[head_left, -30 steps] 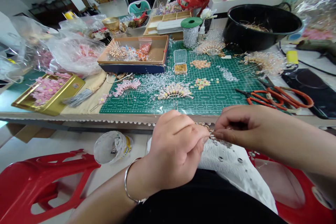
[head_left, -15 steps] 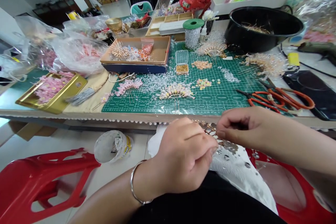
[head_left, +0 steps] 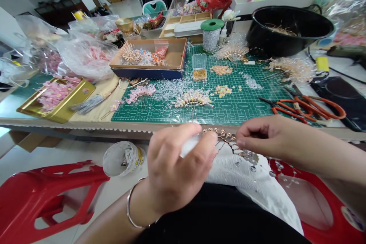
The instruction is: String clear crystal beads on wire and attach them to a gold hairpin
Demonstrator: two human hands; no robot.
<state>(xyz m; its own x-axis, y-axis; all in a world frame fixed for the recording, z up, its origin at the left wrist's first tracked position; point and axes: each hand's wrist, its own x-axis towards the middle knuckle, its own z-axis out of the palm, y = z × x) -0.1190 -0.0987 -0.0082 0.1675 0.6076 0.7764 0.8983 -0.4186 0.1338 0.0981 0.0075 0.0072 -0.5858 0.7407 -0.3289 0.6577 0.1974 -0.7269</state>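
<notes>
Since half a second ago the left hand point(head_left: 177, 166) has drawn back to the left and loosened from a closed grip, baring more of the gold wire ornament point(head_left: 227, 141); the right hand point(head_left: 276, 135) has stayed nearly where it was. Blurred now, the left fingers point(head_left: 203, 148) stand well parted with a gap between them, near the ornament's left end; whether a fingertip touches the wire I cannot tell; the right fingers point(head_left: 248, 125) are pinched together on the ornament's right part, so it lies between the two hands, above a white cloth point(head_left: 228, 175); clear beads point(head_left: 253, 168) show just below the right fingertips. Behind the left fingers, on the wrist, sits a silver bracelet point(head_left: 129, 206); left of them and lower than the table point(head_left: 137, 126) stands a white bucket point(head_left: 113, 160).

Just beyond the left fingers, on a green cutting mat point(head_left: 231, 110), lies a yellow and pink beaded comb point(head_left: 193, 98); farther off and to their left lies a pink beaded comb point(head_left: 141, 92); orange-handled pliers point(head_left: 296, 109) lie beyond the right fingers and to their right; well past the right fingers stands a black basin point(head_left: 281, 45), with a clear-beaded piece point(head_left: 294, 69) nearer to them.
</notes>
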